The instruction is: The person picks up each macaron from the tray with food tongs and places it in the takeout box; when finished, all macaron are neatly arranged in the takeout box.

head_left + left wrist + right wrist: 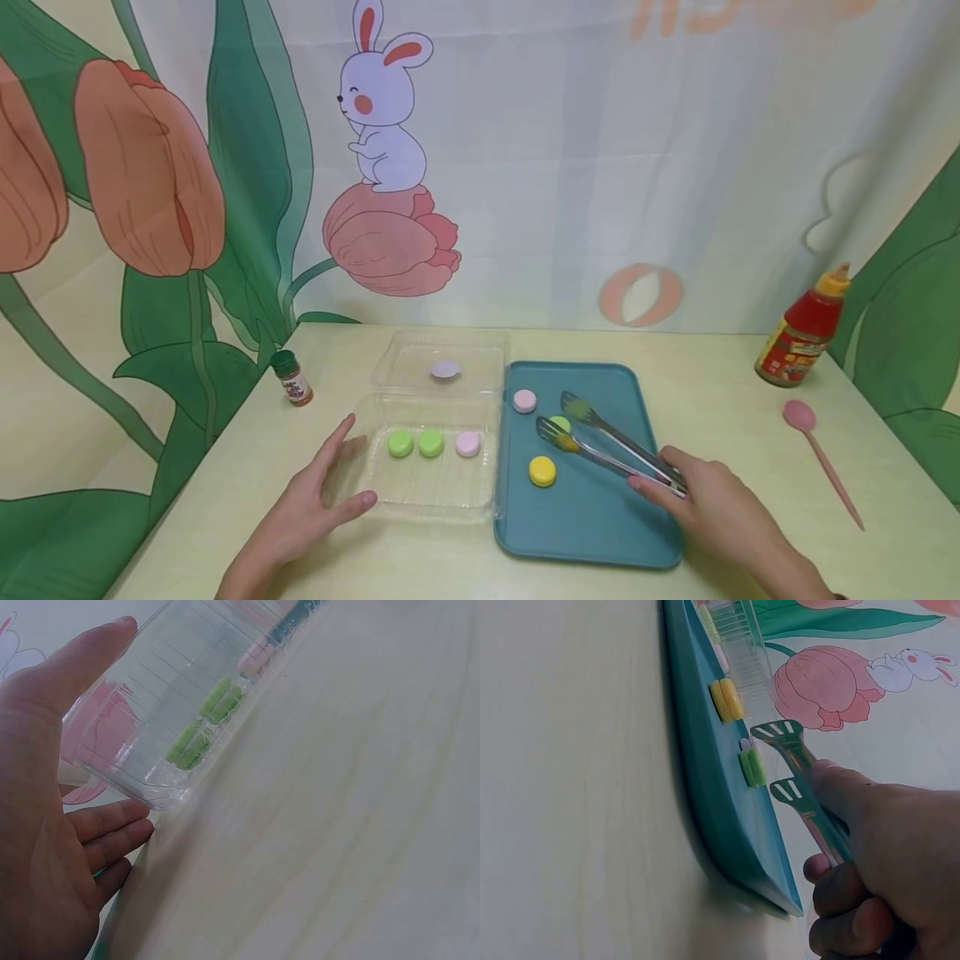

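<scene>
Tongs (609, 461), held by the right hand (723, 508) at lower right, spread above the green macaron (560, 423) below centre; pinch its sides lightly. The left hand (309, 504), fingers wide, can steady the clear clamshell (431, 493).

On the tbl (420, 562) before you: box (427, 507) ctr-L, tray (600, 525) just R of it. Lid (405, 358) directly behind box. Row of 3 macarons (431, 442) inside box. On tray: far-L macaron (525, 401), mid macaron (560, 422), near macaron (542, 472). Tongs (628, 442) in your R hand (712, 504), tips over mid macaron. Your L hand (307, 500) at box's L side. Jar (292, 380) beyond that hand, nr L edge. Sauce bottle (802, 337) far R, nr back; spoon (827, 464) before it, R of tray. Backdrop (517, 167) behind all.
</scene>
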Demonstrator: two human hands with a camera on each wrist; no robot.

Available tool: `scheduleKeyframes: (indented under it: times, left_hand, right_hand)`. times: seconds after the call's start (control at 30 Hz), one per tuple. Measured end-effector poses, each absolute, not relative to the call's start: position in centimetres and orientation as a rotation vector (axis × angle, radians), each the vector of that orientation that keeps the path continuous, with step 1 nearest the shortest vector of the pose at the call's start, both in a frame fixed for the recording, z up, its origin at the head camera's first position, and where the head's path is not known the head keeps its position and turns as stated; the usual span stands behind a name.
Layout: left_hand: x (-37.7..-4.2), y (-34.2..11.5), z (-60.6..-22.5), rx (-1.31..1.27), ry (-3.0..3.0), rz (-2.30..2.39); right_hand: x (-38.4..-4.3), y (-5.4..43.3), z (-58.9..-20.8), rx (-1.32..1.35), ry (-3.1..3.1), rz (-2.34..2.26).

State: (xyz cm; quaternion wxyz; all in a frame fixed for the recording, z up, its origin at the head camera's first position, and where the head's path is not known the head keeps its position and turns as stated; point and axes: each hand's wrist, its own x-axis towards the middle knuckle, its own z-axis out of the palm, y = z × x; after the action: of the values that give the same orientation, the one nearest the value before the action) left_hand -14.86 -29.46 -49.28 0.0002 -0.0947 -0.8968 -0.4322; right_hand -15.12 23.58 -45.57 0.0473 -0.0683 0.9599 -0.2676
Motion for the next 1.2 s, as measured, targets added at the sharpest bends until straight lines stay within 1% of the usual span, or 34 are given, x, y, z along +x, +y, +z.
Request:
scheduleKeyframes:
  times: [0.4, 0.6, 0.97, 1.2]
  left_hand:
    - [-14.74, -29.45, -48.97, -0.273, -2.834, -1.355]
    - [-14.6, -29.56, -49.16, -0.308, -2.812, -1.339]
    - [-14.63, -29.55, -49.21, -0.315, -2.806, -1.346]
    - [-14.65, -29.48, -49.24, -0.323, -2.807, -1.342]
  right_hand:
    - [-15.1, 22.82, -45.57, -0.159, 2.909, -0.76]
    - [-15.2, 22.76, -45.72, -0.135, 2.902, -0.766]
    - [-15.09, 22.78, -45.94, -0.234, 2.94, -0.805]
    - [-15.28, 22.81, -45.4, -0.143, 2.884, -0.819]
